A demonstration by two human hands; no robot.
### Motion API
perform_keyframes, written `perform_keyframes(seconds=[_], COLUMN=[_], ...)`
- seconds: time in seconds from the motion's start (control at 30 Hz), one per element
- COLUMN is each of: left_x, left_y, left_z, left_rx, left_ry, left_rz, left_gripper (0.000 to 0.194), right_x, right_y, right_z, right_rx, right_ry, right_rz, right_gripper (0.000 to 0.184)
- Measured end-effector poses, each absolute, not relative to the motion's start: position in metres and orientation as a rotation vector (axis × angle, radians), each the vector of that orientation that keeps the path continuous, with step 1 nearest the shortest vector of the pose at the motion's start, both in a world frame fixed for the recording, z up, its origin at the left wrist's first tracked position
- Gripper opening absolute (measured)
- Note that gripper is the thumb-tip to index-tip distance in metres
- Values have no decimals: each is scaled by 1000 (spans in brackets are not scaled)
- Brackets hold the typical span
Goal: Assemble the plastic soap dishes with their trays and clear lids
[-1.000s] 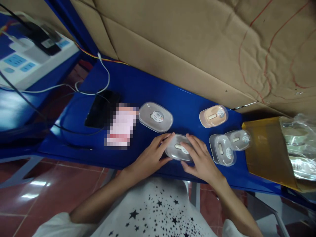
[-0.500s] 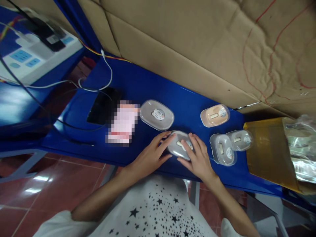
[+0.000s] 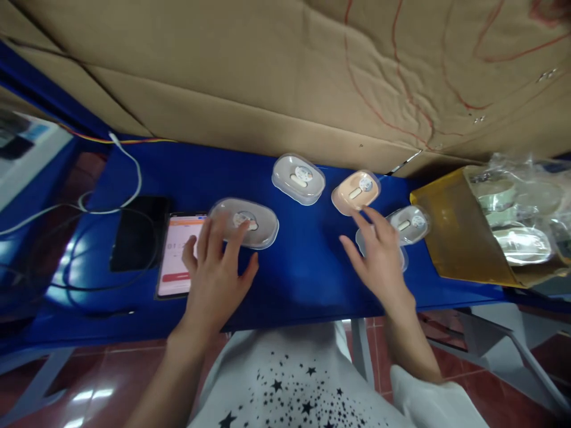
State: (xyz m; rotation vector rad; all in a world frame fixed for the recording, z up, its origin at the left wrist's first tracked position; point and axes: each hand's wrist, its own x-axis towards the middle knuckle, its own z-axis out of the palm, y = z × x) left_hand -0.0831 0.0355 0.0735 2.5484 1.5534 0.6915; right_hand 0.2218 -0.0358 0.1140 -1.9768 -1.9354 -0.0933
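My left hand (image 3: pixel 218 267) reaches over the near-left grey oval plastic case (image 3: pixel 265 223), its fingers spread and touching or just above the clear cover. A round label and a small cream piece show on this case. Fingers apart and holding nothing, my right hand (image 3: pixel 379 261) is above a front grey case (image 3: pixel 404 260), which it largely hides. Its fingertips come close to a peach case (image 3: pixel 345 199) behind. Another grey case (image 3: pixel 297 178) lies at the back, left of the peach one. A smaller grey case (image 3: pixel 408 226) sits right of my right hand.
An open cardboard box (image 3: pixel 450 232) with plastic-wrapped cases stands at the right. On the left lie a lit phone (image 3: pixel 176 261), a black flat object (image 3: pixel 138 232) and cables. A cardboard sheet (image 3: pixel 223 77) rises behind the blue table (image 3: pixel 303 267).
The grey case that was between both hands now lies farther back, beside the peach case, released. My hands have moved apart, left towards another grey case, right towards the right-hand cases. The view has turned.
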Motion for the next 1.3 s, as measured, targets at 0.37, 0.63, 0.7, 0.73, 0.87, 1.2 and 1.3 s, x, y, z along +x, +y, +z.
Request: perform_keyframes(seconds=[0.37,0.63,0.7,0.73,0.87,1.2,1.3], left_x=[-65,-61,-66,-69,-76,8,24], left_y=[44,98,117,125,142,209,226], left_z=[87,90,84,80,74,106,102], left_rx=[2658,2487,2491,2489,2482,2702,2718], left_ry=[1081,1302,1348,1349,1232,725,742], left_rz=[411,589,504,449,272,227,195], left_gripper=[56,49,48,48,53,73,71], right_x=[281,280,280,280,289,368,363], right_y=[-128,-28,-6,2,21,64,55], right_z=[105,97,95,95,102,95,99], right_rx=[-2043,-1650,-1607,-1594,-1472,-1802,-1788], right_ry=[-1845,-2221,-2331,-2376,-2385,-2231,-2168], right_rz=[287,395,430,444,461,309,162], right_gripper=[72,64,61,60,50,59,37])
